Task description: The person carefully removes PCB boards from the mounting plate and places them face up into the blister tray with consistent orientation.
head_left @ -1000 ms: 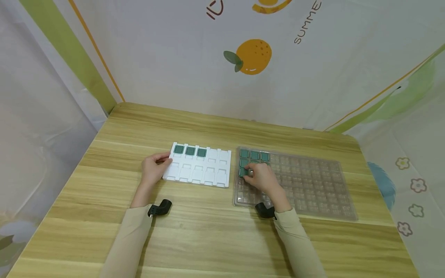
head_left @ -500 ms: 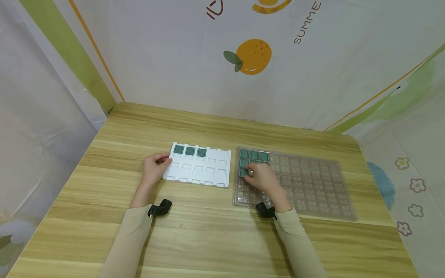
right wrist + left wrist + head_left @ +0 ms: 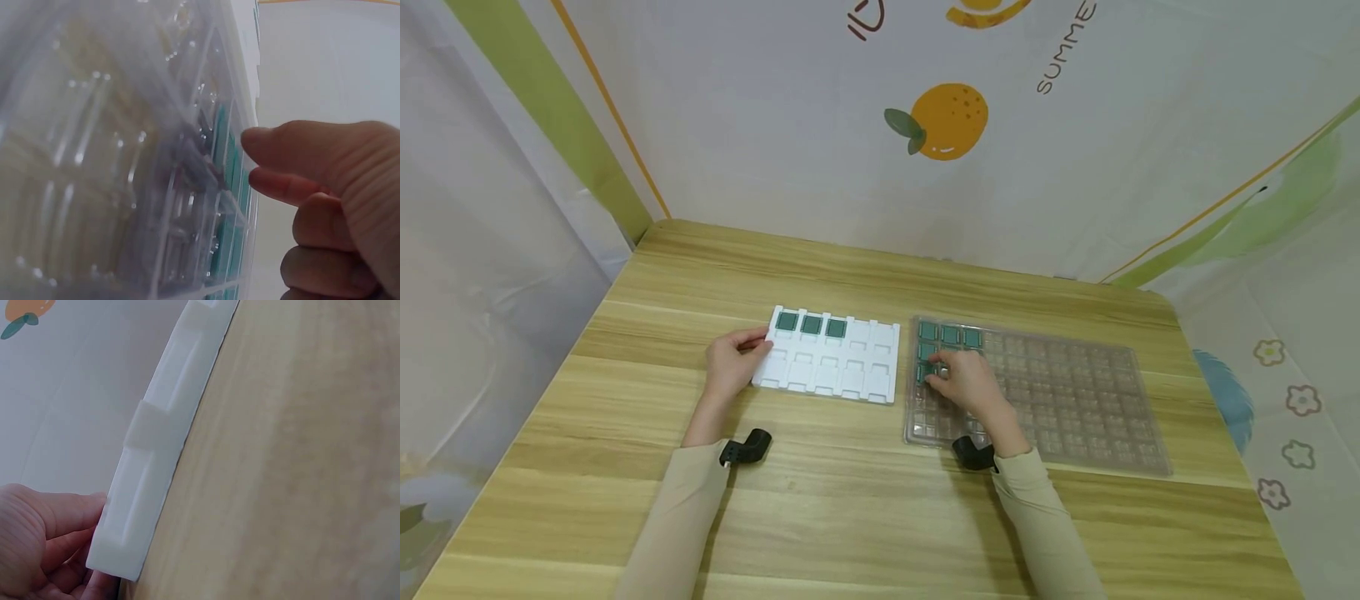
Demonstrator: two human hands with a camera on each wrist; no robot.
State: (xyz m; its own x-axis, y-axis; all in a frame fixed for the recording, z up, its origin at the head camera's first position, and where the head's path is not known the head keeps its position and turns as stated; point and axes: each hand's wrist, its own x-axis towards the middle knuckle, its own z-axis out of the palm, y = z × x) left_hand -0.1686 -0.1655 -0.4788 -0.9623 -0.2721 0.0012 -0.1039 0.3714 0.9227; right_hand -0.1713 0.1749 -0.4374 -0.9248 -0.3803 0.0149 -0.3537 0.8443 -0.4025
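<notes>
My left hand (image 3: pixel 730 365) holds the left edge of a white tray (image 3: pixel 866 362) with shallow pockets. Its thumb (image 3: pixel 81 509) lies against the tray's end in the left wrist view. Green square chips (image 3: pixel 811 325) fill the first three pockets of the tray's back row. My right hand (image 3: pixel 970 383) is over a clear plastic tray (image 3: pixel 1075 392), thumb and index fingertips apart at a green chip (image 3: pixel 924 372) in its left column. In the right wrist view, nothing shows between those fingertips; contact with the chip cannot be made out.
More green chips (image 3: pixel 950 335) sit in the back-left cells of the clear tray. Both trays lie side by side on a wood-grain table (image 3: pixel 820 508). Behind the table hangs a white printed curtain (image 3: pixel 775 150).
Both hands stay almost where they were. The chip by my right fingertips, tilted a second ago, now looks flatter in its cell. The white tray has not moved on the table.
</notes>
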